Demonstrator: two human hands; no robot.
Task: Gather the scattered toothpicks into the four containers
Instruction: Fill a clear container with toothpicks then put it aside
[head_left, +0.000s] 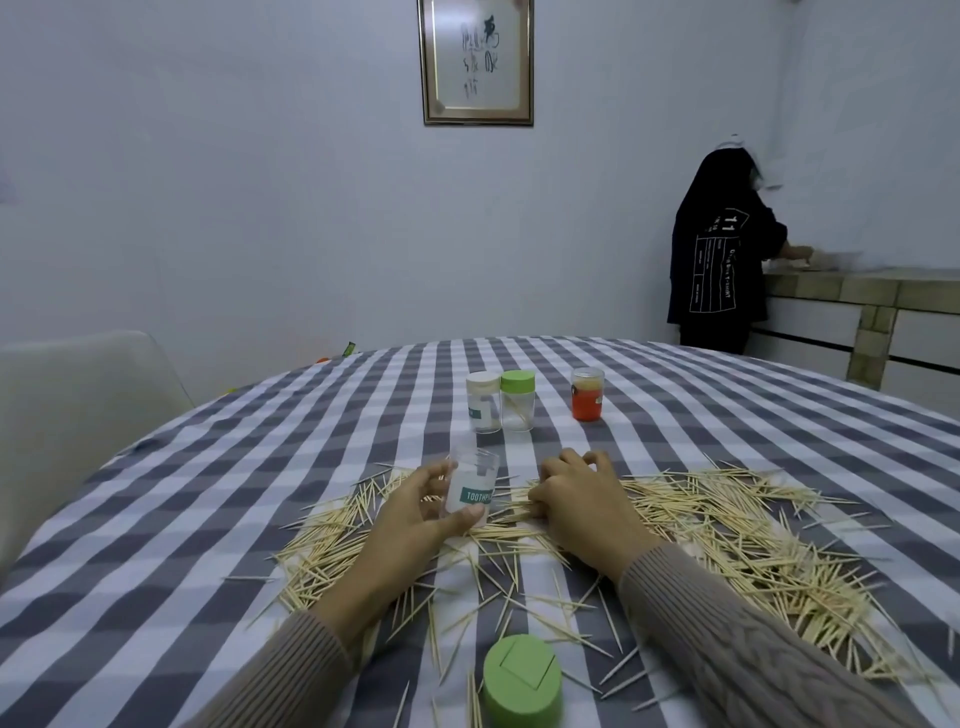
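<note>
Left hand (415, 512) grips one open container (470, 488); right hand (584, 499) curls on scattered toothpicks (727, 530) (grasp unclear). Three capped containers (501, 400) stand beyond; one green lid (522, 680) lies nearest.

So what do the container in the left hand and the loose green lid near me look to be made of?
Container: looks like clear plastic, glossy; fingers of the left hand show through its wall, and it carries a teal printed label. Glass can't be ruled out. Green lid: opaque plastic with a matte, smooth moulded top, likely. The right hand rests on the toothpicks.
</note>
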